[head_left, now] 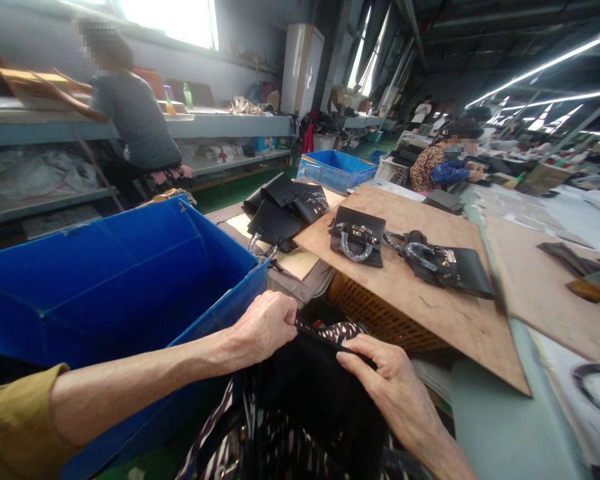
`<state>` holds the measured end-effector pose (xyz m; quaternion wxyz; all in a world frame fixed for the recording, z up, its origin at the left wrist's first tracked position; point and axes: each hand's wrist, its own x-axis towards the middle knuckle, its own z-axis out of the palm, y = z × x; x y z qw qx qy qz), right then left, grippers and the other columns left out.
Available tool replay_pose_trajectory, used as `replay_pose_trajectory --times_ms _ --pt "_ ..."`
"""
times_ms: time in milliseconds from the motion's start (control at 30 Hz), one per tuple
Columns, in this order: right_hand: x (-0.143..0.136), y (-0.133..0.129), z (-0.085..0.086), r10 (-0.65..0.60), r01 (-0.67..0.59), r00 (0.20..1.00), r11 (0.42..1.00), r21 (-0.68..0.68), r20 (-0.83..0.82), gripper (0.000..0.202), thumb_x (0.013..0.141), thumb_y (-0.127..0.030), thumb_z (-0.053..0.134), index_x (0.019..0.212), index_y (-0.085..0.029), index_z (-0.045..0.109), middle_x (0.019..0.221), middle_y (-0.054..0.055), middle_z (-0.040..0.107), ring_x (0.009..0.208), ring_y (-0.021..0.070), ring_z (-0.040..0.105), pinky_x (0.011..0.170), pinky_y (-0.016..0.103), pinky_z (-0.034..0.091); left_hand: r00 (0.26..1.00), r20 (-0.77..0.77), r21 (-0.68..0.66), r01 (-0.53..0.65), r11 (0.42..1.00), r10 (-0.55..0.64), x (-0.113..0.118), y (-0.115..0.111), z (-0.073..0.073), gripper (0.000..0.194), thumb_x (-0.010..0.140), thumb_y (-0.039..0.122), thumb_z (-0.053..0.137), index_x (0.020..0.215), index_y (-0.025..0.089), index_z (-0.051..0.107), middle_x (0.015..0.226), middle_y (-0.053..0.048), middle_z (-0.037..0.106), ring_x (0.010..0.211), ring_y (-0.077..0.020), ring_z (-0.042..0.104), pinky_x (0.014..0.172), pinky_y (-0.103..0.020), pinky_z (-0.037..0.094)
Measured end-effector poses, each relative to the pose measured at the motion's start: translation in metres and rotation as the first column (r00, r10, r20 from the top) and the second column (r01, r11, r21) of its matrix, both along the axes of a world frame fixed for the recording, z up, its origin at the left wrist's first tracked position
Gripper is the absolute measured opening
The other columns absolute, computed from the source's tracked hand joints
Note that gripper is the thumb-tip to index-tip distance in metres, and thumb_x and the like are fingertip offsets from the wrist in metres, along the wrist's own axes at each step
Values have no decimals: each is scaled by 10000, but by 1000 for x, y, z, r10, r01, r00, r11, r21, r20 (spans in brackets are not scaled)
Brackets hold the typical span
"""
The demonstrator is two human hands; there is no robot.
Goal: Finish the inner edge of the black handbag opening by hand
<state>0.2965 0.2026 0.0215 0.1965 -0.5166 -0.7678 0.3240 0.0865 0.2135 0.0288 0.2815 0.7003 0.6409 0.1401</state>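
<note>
Gripping the upper edge of a black bag (320, 387) with both hands, low and close to the body at bottom center. Closed firmly at one end of that edge with left hand (267, 327), curled almost into a fist; closed farther along with right hand (387, 373), with thumb on the near face and the other fingers partly hidden. Held over dark-and-white patterned cloth (343, 330), also visible just past the edge. Wearing a mustard sleeve (20, 417) on the left arm, stretched across the near side of a large blue bin (115, 267). Facing a wooden board (445, 313) set above an orange-brown basket (380, 317), with a flap-fronted handbag (359, 233) on top and, just to its right, a second handbag (467, 270), both with handles in shiny wrap. Close, too, to a loose pile of black bags (280, 210) between bin and board, with a smaller blue bin (325, 170) farther back. Sharing the room with a person in a grey top (140, 123), seated at a long bench (230, 127) near a bright window (173, 20) at upper left, and with another person in a spotted top (425, 170) at upper right, beneath strip lights (545, 70).
</note>
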Motion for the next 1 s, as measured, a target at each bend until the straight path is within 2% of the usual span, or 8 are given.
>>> replay_pose_trajectory --times_ms 167,267,367,500,667,867,933,1000 --pt "2 0 0 11 -11 1000 1000 -1 2 162 815 -261 524 672 -223 588 727 -52 603 712 139 546 658 242 377 992 109 51 50 997 -55 -2 0 -5 45 626 130 520 638 165 495 549 61 497 524 -85 418 484 -202 248" --pt "4 0 1 25 -26 999 999 28 38 179 836 -264 507 685 -227 596 731 -52 604 710 130 546 657 235 377 980 178 26 90 996 -93 -1 -1 -3 161 624 81 503 753 176 519 577 64 549 548 -87 459 525 -197 283" --pt "4 -1 0 38 -78 980 975 206 194 177 855 -266 486 736 -223 611 740 -22 602 709 149 538 658 261 365 974 197 14 114 993 -114 0 -2 1 220 620 67 494 799 186 539 612 55 575 583 -93 480 544 -192 298" --pt "-1 -6 -4 -16 -229 882 858 459 470 136 850 -186 478 795 -204 601 734 21 590 683 194 518 639 315 326 974 180 26 136 990 -138 1 -2 3 275 604 56 478 834 185 558 648 43 586 604 -99 491 546 -191 310" --pt "-19 -9 -6 16 -270 865 858 437 502 120 820 -106 511 775 -197 576 724 22 601 683 188 551 617 296 329 980 150 35 124 992 -128 4 -3 0 282 600 61 486 842 184 559 627 46 582 600 -104 498 526 -194 306" --pt "-43 -1 -6 38 -282 844 879 384 535 118 809 -141 556 707 -199 560 639 9 628 580 183 582 497 288 258 974 145 96 159 983 -172 5 -3 -5 273 622 71 504 858 204 534 642 48 586 626 -115 521 545 -201 324" --pt "-44 1 -7 42 -294 838 875 386 545 127 827 -154 540 710 -200 554 635 7 630 580 180 584 498 286 250 982 107 58 150 987 -156 1 -4 -3 355 608 160 600 945 218 508 727 34 599 701 -145 535 557 -205 341" --pt "-42 1 -7 51 -301 841 871 388 538 139 848 -184 520 714 -206 545 644 0 629 589 176 585 512 281 257 989 41 -19 142 990 -142 -6 -7 1 586 508 261 719 1038 225 472 871 1 596 796 -189 539 588 -218 369"
